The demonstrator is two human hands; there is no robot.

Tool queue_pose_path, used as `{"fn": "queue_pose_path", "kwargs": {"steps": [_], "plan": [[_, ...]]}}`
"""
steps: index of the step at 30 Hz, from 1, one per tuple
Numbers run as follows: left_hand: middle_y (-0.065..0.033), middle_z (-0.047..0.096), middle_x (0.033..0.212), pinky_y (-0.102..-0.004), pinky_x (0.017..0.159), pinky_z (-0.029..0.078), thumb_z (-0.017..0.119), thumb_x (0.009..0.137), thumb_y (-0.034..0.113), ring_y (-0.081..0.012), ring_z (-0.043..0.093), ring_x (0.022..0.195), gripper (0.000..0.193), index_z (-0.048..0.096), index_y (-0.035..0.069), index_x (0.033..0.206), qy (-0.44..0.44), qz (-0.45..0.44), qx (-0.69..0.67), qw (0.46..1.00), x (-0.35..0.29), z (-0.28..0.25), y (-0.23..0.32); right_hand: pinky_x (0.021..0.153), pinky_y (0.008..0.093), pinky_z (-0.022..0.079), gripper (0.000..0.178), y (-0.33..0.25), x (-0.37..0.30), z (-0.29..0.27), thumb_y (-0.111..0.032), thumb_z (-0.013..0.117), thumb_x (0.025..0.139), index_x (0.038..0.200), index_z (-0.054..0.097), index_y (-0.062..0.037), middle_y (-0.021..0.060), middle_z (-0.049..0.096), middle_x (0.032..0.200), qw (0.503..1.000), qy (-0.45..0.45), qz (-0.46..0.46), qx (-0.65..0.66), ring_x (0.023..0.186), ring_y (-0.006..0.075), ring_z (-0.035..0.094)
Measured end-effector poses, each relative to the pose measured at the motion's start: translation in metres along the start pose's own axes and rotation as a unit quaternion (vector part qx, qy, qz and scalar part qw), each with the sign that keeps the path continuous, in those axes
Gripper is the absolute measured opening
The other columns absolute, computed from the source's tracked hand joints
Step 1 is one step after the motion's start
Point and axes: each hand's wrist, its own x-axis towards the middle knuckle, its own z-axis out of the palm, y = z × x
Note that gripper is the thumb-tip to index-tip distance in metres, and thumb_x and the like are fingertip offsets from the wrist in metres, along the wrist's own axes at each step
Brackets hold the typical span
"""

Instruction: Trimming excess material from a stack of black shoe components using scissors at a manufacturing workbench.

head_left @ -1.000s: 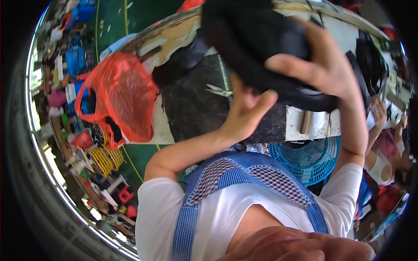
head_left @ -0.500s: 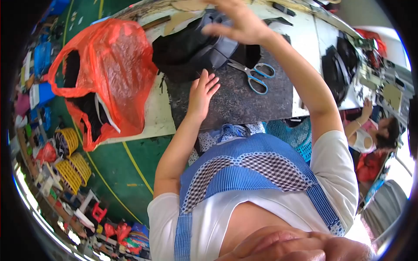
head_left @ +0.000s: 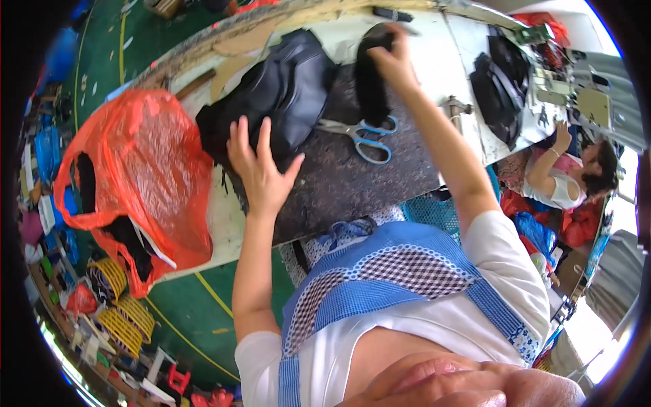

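Observation:
A glossy black piece of leather-like material (head_left: 288, 88) lies bunched up at the far left of a dark worn mat (head_left: 346, 190). My left hand (head_left: 260, 166) is at its near edge, fingers spread, with the fingertips over or on the black material. Farther right, my right hand (head_left: 397, 64) has its thumb and fingers closed on a limp black piece of fabric (head_left: 371, 85). That piece hangs down toward the scissors (head_left: 363, 139), which have blue and grey handles and lie on the mat between my hands.
A red plastic bag (head_left: 152, 163) with black pieces inside stands at the table's left. More black pieces (head_left: 498, 95) lie at the right, near a metal fitting (head_left: 456, 105). A person (head_left: 569, 173) sits at the far right. Yellow baskets (head_left: 122, 325) stand on the green floor.
My right hand has left the bunched black material and now holds the black fabric piece to its right. My left hand has come over the material's near edge. The whole view has shifted.

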Motion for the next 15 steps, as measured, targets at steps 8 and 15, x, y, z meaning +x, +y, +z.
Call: {"fn": "queue_pose_path", "kwargs": {"steps": [8,15], "plan": [[-0.026,0.031,0.161,-0.0558,0.121,0.027,0.088,0.072,0.016,-0.0456,0.031,0.148,0.091,0.044,0.003,0.151,-0.033,0.048,-0.094,0.994,-0.05,0.028,-0.08,0.082,0.0433,0.059,0.072,-0.184,-0.067,-0.039,0.0,0.057,0.06,0.132,0.061,-0.0014,0.0172,0.072,0.11,0.798,-0.44,-0.398,0.109,0.093,0.0371,0.073],[-0.0227,0.03,0.161,-0.0454,0.122,0.028,0.07,0.085,0.002,-0.0338,0.032,0.15,0.091,0.017,0.002,0.16,0.136,-0.238,-0.244,0.93,-0.078,-0.017,-0.124,0.1,0.0471,0.046,0.067,-0.162,-0.085,0.03,-0.016,0.075,0.081,0.142,0.049,-0.005,0.021,0.057,0.119,0.804,-0.259,-0.509,-0.165,0.113,0.0412,0.055]]}}
